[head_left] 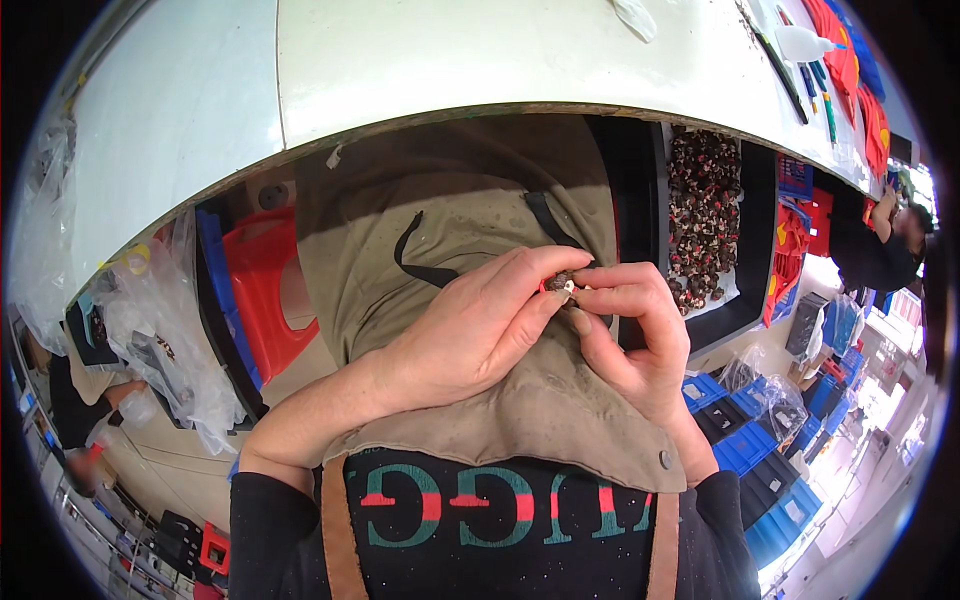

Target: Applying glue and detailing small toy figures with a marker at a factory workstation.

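Observation:
Above my lap, both hands meet on a small dark-brown piece with white and red bits (568, 286), perhaps a tiny figurine; its exact kind is too small to tell. The thumb and fingertips of my left hand (478, 322) pinch it from the left. From the other side, my right hand (636, 325) grips it between bent fingers and thumb. Fingertips cover much of its surface. To the right, a black tray (758, 230) with a white lining holds a mass of similar small brown, white and red pieces (703, 195).
The pale worktable (450, 60) curves ahead, with a white squeeze bottle (803, 44) and pens at its far right. A khaki apron (450, 215) covers my lap. Left are a red stool (265, 290) and plastic bags (170, 330); right, stacked blue crates (745, 448). Other people work at both sides.

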`<control>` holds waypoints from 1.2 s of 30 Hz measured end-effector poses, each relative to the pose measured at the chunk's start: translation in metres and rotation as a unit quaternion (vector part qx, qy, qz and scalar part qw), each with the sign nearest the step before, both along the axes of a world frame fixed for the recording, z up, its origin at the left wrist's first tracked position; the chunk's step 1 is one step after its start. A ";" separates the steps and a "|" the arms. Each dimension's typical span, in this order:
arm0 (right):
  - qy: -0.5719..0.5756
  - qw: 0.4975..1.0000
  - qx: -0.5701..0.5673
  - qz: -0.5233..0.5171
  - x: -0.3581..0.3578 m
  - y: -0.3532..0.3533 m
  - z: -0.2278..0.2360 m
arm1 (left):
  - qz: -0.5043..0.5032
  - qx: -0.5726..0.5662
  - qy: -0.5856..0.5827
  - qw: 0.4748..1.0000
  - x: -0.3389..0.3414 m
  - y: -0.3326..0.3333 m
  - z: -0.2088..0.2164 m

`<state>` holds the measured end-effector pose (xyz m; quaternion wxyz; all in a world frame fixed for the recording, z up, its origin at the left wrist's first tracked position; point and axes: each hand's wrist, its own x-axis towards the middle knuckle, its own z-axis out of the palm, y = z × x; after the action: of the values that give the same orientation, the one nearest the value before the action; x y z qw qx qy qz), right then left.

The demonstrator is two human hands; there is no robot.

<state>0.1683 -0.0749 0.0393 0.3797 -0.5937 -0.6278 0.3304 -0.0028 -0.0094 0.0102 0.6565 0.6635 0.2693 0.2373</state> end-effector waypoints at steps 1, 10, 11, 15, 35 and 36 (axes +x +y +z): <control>0.000 1.000 0.000 0.000 0.000 0.000 -0.001 | -0.001 0.000 0.001 1.000 0.000 0.000 0.000; 0.064 0.996 -0.044 -0.034 -0.002 -0.004 -0.005 | -0.003 -0.014 0.017 1.000 -0.001 0.000 -0.001; 0.064 0.996 -0.050 -0.032 -0.002 -0.003 -0.005 | 0.000 -0.018 0.017 1.000 -0.001 -0.001 -0.001; 0.065 0.995 -0.067 -0.034 -0.003 -0.002 -0.005 | 0.001 0.019 0.024 1.000 -0.002 -0.001 -0.001; 0.163 0.975 -0.129 -0.081 -0.008 -0.006 -0.010 | -0.001 0.036 0.060 0.998 0.002 -0.001 -0.001; 0.168 0.973 -0.133 -0.086 -0.009 -0.006 -0.011 | 0.001 0.036 0.060 0.998 0.002 -0.001 -0.002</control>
<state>0.1596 -0.0807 0.0280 0.4249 -0.6266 -0.4517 0.4721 -0.0010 -0.0106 0.0083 0.6144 0.6994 0.3006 0.2074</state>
